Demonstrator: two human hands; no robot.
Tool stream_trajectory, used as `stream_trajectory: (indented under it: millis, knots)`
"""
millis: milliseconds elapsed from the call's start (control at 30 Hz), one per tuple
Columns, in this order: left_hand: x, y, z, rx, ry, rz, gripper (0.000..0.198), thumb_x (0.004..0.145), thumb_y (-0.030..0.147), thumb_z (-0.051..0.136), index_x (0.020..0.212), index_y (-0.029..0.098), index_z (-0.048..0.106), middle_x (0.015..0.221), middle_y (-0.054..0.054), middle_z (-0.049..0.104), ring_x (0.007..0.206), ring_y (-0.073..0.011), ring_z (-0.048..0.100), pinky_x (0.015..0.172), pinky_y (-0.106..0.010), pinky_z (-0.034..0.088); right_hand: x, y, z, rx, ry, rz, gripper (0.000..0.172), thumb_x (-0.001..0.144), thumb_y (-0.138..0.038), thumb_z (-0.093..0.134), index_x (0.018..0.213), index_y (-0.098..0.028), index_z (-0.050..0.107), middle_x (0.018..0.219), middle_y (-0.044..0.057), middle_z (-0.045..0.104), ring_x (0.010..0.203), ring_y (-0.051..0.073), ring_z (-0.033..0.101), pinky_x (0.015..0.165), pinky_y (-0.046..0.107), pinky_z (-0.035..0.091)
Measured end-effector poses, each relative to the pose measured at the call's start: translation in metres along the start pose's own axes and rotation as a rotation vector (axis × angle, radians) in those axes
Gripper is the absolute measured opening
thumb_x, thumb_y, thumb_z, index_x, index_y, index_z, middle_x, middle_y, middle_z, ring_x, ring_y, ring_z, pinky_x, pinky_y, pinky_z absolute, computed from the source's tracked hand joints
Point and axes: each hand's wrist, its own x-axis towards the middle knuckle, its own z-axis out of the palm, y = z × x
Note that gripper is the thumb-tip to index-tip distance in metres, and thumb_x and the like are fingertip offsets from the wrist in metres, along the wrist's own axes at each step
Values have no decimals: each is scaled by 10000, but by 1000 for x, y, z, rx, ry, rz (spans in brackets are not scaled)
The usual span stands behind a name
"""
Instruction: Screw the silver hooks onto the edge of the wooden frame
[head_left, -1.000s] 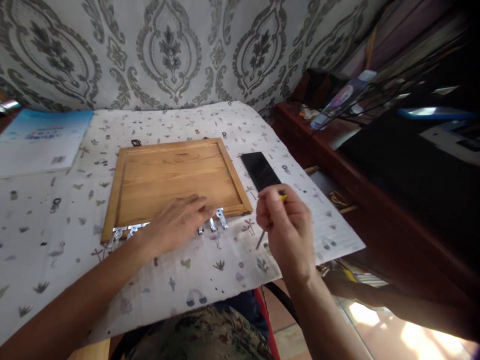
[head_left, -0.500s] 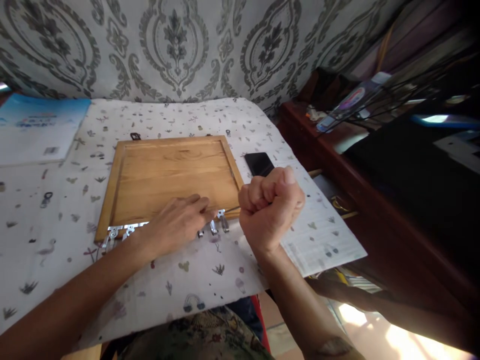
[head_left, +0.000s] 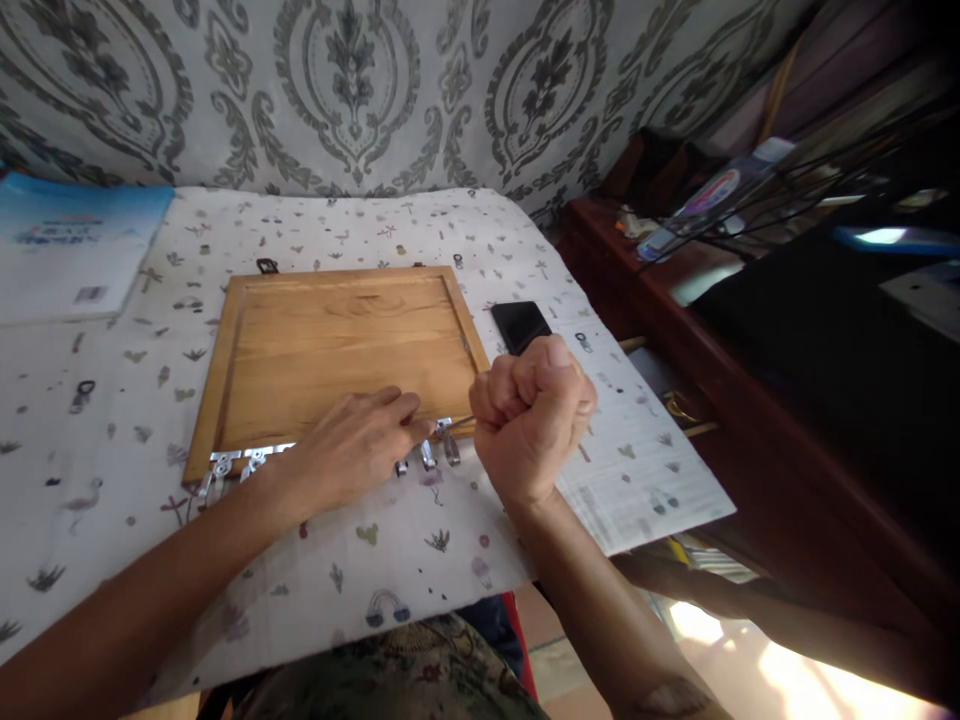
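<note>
A wooden framed board [head_left: 352, 340] lies flat on the cloth-covered table. Along its near edge runs a silvery metal hook rail [head_left: 274, 449] with several hooks hanging over the side. My left hand [head_left: 360, 440] covers the rail's middle, fingers bent and pressed together, its fingertips holding the rail near the right end. My right hand [head_left: 529, 420] is a fist around a screwdriver [head_left: 460, 421]; only the thin shaft shows, the handle being hidden in the palm. That shaft points left, its tip at the rail's right end close to my left fingertips.
A black phone [head_left: 519, 322] lies right of the board. At the far left is a blue and white book [head_left: 82, 250]. Off the table's right side stand a dark red desk [head_left: 600, 250] with a clear bottle [head_left: 716, 195] and cables, and an open drawer [head_left: 660, 385].
My right fist has turned slightly and shifted a little left, still around the screwdriver. The left hand stays in place on the rail. The view has shifted slightly.
</note>
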Motion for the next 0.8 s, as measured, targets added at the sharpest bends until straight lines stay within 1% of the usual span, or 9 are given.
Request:
stream_trajectory:
  millis: [233, 433, 567, 700, 800]
  knots:
    - [0, 0, -2, -16, -24, -13, 301, 961, 134, 507, 1205, 221, 660, 995, -71, 621, 949, -216, 588, 701, -313, 436, -3, 1, -1, 65, -80, -8, 549, 946, -378, 579, 564, -229, 212, 501, -101, 101, 398, 51, 73, 342, 195, 159]
    - [1, 0, -2, -31, -31, -8, 298, 972, 132, 487, 1196, 212, 666, 985, -72, 622, 937, -212, 589, 703, -313, 433, 0, 2, 1, -14, -94, 9, 577, 954, -453, 555, 575, -238, 177, 510, -99, 70, 403, 59, 57, 336, 210, 163]
    - [0, -1, -1, -42, -4, -9, 296, 964, 125, 496, 1179, 222, 675, 984, -72, 626, 936, -213, 594, 693, -309, 433, -2, 3, 0, 16, -103, 22, 557, 923, -422, 590, 556, -242, 211, 499, -94, 99, 407, 64, 69, 343, 225, 147]
    - [-1, -4, 2, -82, 32, -16, 322, 941, 104, 507, 1161, 243, 697, 968, -64, 621, 928, -212, 604, 697, -310, 447, -4, 5, -2, 66, -128, 29, 504, 948, -325, 551, 563, -236, 238, 512, -87, 130, 428, 71, 77, 367, 230, 152]
    - [0, -8, 6, -145, 78, -22, 351, 941, 100, 507, 1172, 268, 710, 924, -46, 614, 883, -190, 610, 700, -302, 455, -3, 6, -2, 86, -144, 33, 501, 959, -308, 539, 565, -232, 238, 516, -89, 121, 420, 65, 87, 371, 227, 144]
